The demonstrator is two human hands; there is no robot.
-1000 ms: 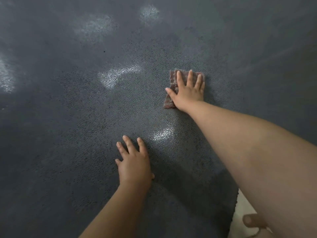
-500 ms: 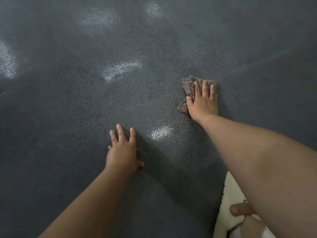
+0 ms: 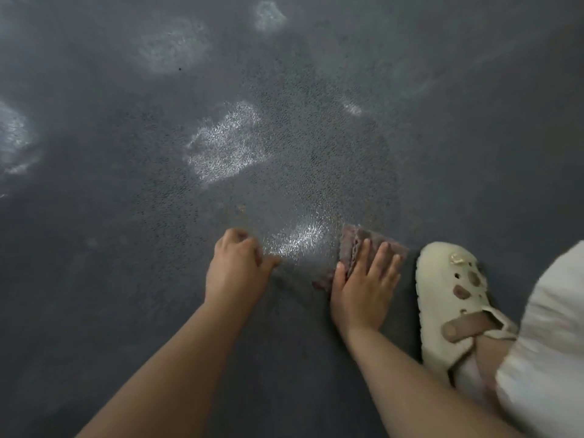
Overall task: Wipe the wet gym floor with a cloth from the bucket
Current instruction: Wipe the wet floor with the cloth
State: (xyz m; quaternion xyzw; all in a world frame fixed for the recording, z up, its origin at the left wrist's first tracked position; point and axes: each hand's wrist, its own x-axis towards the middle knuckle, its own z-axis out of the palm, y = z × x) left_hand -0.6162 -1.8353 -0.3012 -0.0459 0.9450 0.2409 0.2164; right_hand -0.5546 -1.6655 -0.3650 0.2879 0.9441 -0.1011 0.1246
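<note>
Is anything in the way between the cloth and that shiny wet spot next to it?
No. The cloth, pressed flat under the right hand, lies just right of the shiny wet patch, with only bare floor between. The left hand is on the patch's far side; the shoe is behind the cloth.

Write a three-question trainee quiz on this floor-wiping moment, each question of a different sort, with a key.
1. True or false: the right hand presses the cloth flat with straight fingers.
2. Which lies right of the cloth? A) a bucket B) a cream shoe C) a mop
3. Fill in: the left hand has its fingers ____ on the floor.

Key: 1 true; 2 B; 3 curled.
</note>
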